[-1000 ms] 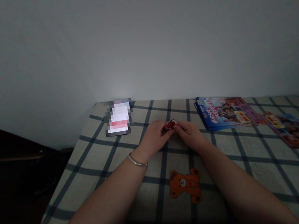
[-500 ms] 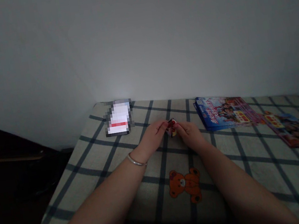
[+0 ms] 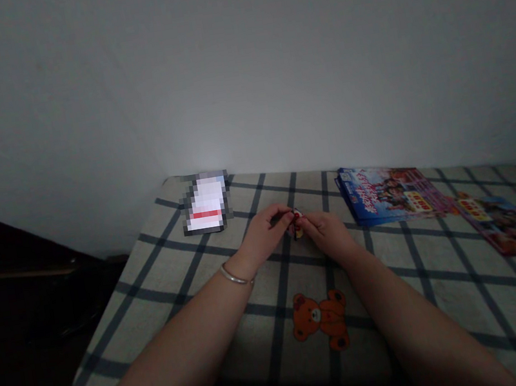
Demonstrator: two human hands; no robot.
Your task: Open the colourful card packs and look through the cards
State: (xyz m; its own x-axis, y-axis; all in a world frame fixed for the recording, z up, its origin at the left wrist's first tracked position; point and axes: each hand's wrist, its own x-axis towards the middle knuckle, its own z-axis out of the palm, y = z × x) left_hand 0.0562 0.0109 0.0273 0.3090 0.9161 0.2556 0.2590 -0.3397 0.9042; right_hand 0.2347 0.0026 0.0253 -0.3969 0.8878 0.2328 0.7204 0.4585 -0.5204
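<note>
Between my fingertips, above the middle of the checked cloth, is a small folded piece of colourful printed paper [image 3: 298, 229]. My left hand [image 3: 267, 232], with a silver bangle on its wrist, pinches the paper from the left, its index finger arched over the thumb. From the right, my right hand [image 3: 327, 231] grips the other side with thumb and fingers pressed together. Fingers cover much of the paper, so its folds are hard to make out. An orange bear picture [image 3: 321, 320] lies on the cloth nearer to me, between my forearms.
A lit phone [image 3: 205, 204], blurred out, lies at the back left. To the right is a stack of printed flyers [image 3: 380, 193], with another flyer [image 3: 507, 222] beside it. The checked tablecloth [image 3: 150, 255] reaches a pale wall [image 3: 266, 61]. Dark space lies beyond the left edge.
My hands have drawn slightly closer together and less of the paper shows. My left index finger has lifted into an arch. Phone and flyers stay put.
</note>
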